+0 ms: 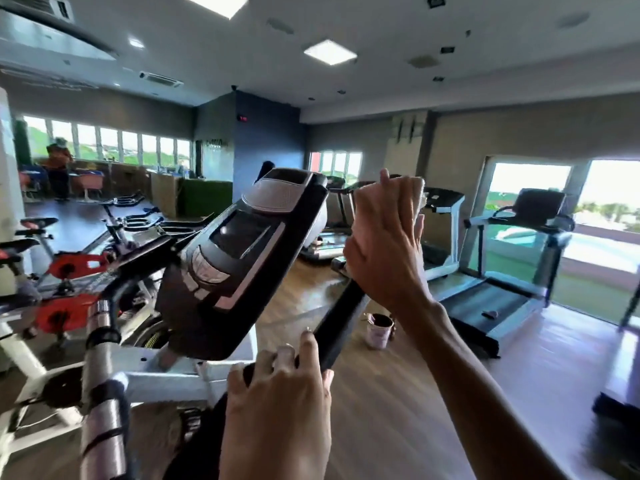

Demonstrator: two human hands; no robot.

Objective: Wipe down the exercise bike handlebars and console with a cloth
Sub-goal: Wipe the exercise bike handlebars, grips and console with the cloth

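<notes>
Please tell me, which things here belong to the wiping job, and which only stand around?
For the job:
console
black handlebar
cloth in the right hand
left hand gripping the handlebar

Standing around:
small bucket on the floor
treadmills
red spin bikes

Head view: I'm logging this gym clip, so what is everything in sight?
Black-and-grey exercise bike console: one, centre, tilted.
Black foam-covered handlebar: one, right of console.
Pale cloth: one, mostly hidden behind the right hand.
Red-and-black spin bikes: several, left.
White-framed treadmills: at least two, right, by the windows.
Small metal bucket: one, on the wooden floor.
Left hand: grips the lower handlebar.
Right hand: holds the cloth around the handlebar's upper end.
</notes>
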